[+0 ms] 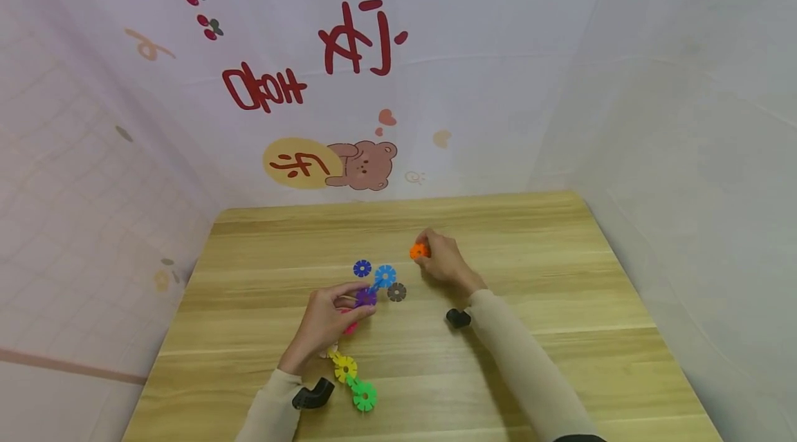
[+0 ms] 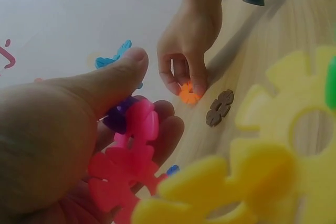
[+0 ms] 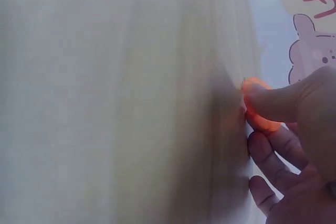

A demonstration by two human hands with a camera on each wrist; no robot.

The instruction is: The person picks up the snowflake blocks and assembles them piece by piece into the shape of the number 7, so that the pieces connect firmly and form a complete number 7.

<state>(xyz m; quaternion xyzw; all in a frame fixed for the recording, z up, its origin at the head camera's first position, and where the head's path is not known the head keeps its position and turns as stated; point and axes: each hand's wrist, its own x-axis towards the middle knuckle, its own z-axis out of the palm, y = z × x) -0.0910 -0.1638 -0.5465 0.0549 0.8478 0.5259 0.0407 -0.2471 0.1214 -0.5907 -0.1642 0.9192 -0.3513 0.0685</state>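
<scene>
My left hand (image 1: 325, 321) holds a chain of linked plastic snowflake discs, its thumb and fingers about the purple disc (image 1: 366, 298). A light blue disc (image 1: 385, 276) juts from the chain's far end. Toward me hang the pink disc (image 2: 139, 124), the yellow disc (image 1: 345, 369) and the green disc (image 1: 364, 397). Farther right, my right hand (image 1: 443, 259) pinches a loose orange disc (image 1: 418, 252) between thumb and fingers; the right wrist view shows the orange disc (image 3: 261, 106) at its fingertips, close to the tabletop.
A dark blue disc (image 1: 362, 268) and a brown disc (image 1: 396, 292) lie loose on the wooden table (image 1: 529, 234), either side of the light blue one. A white printed cloth (image 1: 498, 82) rises behind the table's back edge.
</scene>
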